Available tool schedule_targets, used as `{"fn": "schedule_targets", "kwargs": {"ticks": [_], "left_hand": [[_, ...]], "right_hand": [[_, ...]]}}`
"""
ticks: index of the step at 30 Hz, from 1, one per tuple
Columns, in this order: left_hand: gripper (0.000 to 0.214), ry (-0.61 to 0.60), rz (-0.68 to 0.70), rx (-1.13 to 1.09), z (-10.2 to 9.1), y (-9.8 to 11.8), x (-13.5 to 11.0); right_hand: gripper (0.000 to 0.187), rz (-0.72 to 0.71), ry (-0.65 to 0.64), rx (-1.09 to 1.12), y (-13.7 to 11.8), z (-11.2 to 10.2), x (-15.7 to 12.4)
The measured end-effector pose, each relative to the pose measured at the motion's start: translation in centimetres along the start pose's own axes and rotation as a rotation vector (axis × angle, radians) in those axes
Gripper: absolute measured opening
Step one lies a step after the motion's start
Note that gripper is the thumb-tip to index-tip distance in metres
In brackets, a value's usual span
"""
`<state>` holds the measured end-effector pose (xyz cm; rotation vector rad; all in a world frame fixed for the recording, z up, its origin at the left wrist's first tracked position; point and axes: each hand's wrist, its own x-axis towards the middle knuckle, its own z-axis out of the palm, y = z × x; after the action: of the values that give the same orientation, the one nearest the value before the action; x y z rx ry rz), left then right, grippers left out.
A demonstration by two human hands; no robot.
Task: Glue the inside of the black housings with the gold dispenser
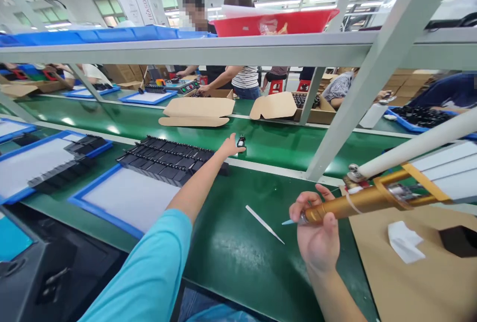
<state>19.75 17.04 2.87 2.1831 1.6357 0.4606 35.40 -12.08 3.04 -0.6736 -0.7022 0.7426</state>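
Head-camera view: the left hand [229, 147] is stretching toward 12 o'clock, fingertips pinching a small black part [241, 141] at the conveyor belt's [279, 143] near edge, at 3 o'clock of a tray of black parts [167, 160]. The right hand [316, 235], at 4 o'clock, is closing around a gold dispensing tool [357, 201] above the green desk [231, 257], where a white stick [264, 224] is lying between both hands.

On my feed the green worktop [231, 257] runs left to right, with a conveyor belt [283, 145] along its far edge. Toward the left end are blue-framed trays [104, 218] with rows of black parts [167, 158]. A thin white stick [264, 223] lies mid-bench. A cardboard sheet [410, 282] covers the right end, white tissue [404, 242] on top. There's a small black part [241, 140] at the belt's near edge, can't tell if it's resting there.
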Motion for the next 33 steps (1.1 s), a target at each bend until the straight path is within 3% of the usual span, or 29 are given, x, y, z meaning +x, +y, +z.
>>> {"fn": "schedule_targets", "kwargs": {"ticks": [5,11,14,18,21,23,27,31,33], "left_hand": [[0.04,-0.008,-0.07,-0.015,1.3,1.7,2.3],[0.033,-0.027,-0.016,0.008,-0.3,2.3,1.1],[0.044,-0.099,0.097,-0.043,-1.0,1.9,-3.2],[0.045,-0.301,0.37,-0.231,-1.6,0.3,-14.4],[0.043,-0.416,0.325,-0.191,-0.9,-0.8,-22.4],[0.044,-0.447,0.253,-0.197,0.3,-1.3,-25.8],[0.05,-0.443,0.212,-0.275,2.7,-1.9,-27.7],[0.08,-0.542,0.365,-0.371,3.8,-2.1,-26.3],[0.075,-0.584,0.429,-0.399,4.1,-2.0,-25.7]], "right_hand": [[0.035,-0.021,-0.004,0.009,0.1,-0.1,0.2],[0.035,-0.017,-0.015,0.031,0.0,-0.1,0.2],[0.036,-0.011,-0.019,0.033,-0.1,-0.1,0.2],[0.037,-0.002,-0.026,0.028,-0.1,-0.1,0.3],[0.038,0.0,-0.035,0.007,-0.1,-0.1,0.3],[0.038,-0.003,-0.039,-0.002,-0.1,-0.1,0.3],[0.037,-0.017,-0.047,0.006,-0.2,-0.2,0.4],[0.036,-0.028,-0.062,0.02,-0.1,-0.2,0.3],[0.035,-0.029,-0.07,0.023,-0.1,-0.1,0.2]]}}
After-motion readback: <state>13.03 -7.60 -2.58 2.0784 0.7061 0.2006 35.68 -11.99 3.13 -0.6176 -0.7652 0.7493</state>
